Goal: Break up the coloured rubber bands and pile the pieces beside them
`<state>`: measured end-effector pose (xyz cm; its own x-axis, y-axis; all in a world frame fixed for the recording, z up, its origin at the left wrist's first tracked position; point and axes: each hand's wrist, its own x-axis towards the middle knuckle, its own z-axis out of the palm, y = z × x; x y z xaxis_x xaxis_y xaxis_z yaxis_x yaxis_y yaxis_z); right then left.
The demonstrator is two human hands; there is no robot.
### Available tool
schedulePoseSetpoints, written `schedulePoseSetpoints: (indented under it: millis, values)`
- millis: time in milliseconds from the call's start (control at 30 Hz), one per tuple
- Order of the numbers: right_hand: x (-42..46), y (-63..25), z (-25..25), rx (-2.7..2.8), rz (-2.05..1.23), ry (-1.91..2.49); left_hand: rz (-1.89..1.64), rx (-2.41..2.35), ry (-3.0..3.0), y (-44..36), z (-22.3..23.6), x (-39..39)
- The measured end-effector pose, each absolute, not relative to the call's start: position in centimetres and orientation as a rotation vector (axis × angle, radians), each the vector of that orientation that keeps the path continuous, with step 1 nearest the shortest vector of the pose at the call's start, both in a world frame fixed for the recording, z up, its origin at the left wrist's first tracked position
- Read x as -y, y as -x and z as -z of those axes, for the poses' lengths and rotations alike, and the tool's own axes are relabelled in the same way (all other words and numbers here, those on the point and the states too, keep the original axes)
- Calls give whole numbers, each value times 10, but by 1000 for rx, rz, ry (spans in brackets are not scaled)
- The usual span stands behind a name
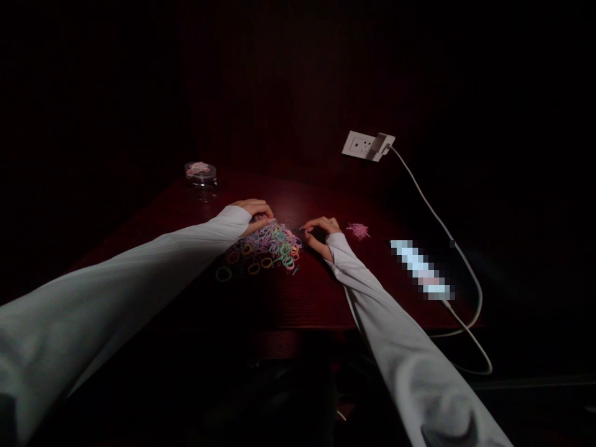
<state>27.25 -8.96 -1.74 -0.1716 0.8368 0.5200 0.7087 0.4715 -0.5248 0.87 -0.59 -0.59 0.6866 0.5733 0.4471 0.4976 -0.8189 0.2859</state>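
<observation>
A mixed pile of small coloured hair ties (274, 239) lies on the dark red table, with larger yellow, green and orange loops along its near edge. My left hand (255, 211) rests at the pile's far left side, fingers curved over it and the thumb apart from them. On the pile's right, my right hand (325, 231) has thumb and forefinger brought close together in a pinch; anything between them is too small to make out. Just right of that hand sits a small heap of pink hair ties (358, 231).
A clear round lidded container (201, 177) stands at the table's back left. A lit phone (421, 270), its screen blurred out, lies on the right. Its white cable (433, 211) runs up to a charger in the wall socket (361, 146). The surroundings are very dark.
</observation>
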Motion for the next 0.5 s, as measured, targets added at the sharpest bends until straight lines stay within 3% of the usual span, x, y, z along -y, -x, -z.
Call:
schedulePoseSetpoints:
  millis: [500]
  values:
    - [75,-275,35,2038,-108,1331,-685,-854,-2824,-10,7,7]
